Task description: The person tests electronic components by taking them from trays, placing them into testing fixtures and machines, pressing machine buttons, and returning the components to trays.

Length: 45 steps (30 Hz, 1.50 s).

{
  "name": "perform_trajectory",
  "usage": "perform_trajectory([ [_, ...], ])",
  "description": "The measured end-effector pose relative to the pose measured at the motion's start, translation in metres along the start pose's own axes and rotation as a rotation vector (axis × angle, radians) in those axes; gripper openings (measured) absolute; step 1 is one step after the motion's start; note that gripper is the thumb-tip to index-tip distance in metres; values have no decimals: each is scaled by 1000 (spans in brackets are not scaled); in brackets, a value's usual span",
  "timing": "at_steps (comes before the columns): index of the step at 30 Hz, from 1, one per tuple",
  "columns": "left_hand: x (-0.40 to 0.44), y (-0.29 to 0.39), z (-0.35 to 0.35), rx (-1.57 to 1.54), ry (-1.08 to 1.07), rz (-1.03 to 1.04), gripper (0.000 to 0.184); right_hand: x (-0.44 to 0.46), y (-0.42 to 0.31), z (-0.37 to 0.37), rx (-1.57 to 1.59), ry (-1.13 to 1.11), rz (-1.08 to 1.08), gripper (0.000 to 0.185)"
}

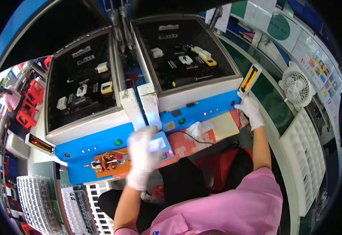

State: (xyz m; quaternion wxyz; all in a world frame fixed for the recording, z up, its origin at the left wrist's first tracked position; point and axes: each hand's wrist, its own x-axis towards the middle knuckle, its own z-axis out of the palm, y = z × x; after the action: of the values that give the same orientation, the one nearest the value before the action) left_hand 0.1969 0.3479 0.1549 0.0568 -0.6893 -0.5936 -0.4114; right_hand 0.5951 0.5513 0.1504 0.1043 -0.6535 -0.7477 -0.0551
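Observation:
My right hand (pixel 250 110), in a white glove, is at the right end of the blue machine front (pixel 214 105). Its fingers are apart, close to the lower end of a yellow-lined slotted sensor housing (pixel 252 78); whether they touch it I cannot tell. My left hand (pixel 142 158), also gloved in white, is smeared by motion. It hovers before a small control box with a lit display (pixel 158 145), which it partly covers. Just left of it lies an orange fixture (pixel 112 163) with metal clamps. What the left fingers do is hidden by the blur.
Two black fixture beds, a left one (pixel 90 84) and a right one (pixel 178 35), carry white and yellow parts. A crumpled white cloth (pixel 198 128) lies on the pink mat (pixel 182 143). Clear trays (pixel 35 203) stand lower left, a fan (pixel 297 86) at right. Another person (pixel 11 98) is far left.

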Motion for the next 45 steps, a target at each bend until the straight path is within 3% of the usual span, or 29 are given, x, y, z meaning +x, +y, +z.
perform_trajectory([
  [1,6,11,32,-121,-61,93,38,-1,10,17,87,91,0,52],
  [2,7,28,49,-34,-216,95,47,0,11,24,179,186,-3,57],
  [5,-4,38,106,178,-186,191,54,6,-2,19,227,202,66,60],
  [6,-8,40,117,298,-258,180,57,3,-11,2,207,109,142,61],
  [7,-8,42,122,416,-336,166,60,0,-19,-8,187,11,222,62],
  [11,-1,51,119,308,-417,79,59,7,-11,12,107,76,238,59],
  [16,0,36,86,130,-292,117,56,-1,-19,20,9,92,238,58],
  [19,-13,30,55,-223,-239,18,50,-29,-54,25,538,119,70,56],
  [21,-27,31,39,-379,-241,-108,48,-64,-112,13,1248,-33,0,45],
  [23,-48,35,26,-713,-257,-339,46,-93,-160,11,1768,-148,-95,49],
  [25,-62,35,14,-783,-209,-430,46,-116,-204,14,2327,-476,-46,58],
  [27,-69,36,2,-920,-86,-564,46,-134,-247,-6,2630,-726,21,66],
  [28,-72,39,-7,-930,-108,-610,46,-142,-264,-13,2627,-756,75,66],
  [30,-77,44,-30,-952,80,-735,40,-154,-292,-12,2616,-805,175,66],
  [32,-103,31,-33,-958,118,-793,36,-168,-315,-3,2460,-921,-40,62],
  [33,-115,23,-32,-967,166,-812,33,-178,-323,2,2464,-920,-9,62],
  [35,-133,15,-37,-985,198,-843,29,-195,-332,13,2188,-936,-288,58],
  [42,-195,0,-53,-1107,265,-1196,15,-220,-331,39,1968,-1075,-331,43],
  [45,-212,-7,-55,-1143,286,-1178,15,-216,-320,45,1895,-1149,-346,41],
])
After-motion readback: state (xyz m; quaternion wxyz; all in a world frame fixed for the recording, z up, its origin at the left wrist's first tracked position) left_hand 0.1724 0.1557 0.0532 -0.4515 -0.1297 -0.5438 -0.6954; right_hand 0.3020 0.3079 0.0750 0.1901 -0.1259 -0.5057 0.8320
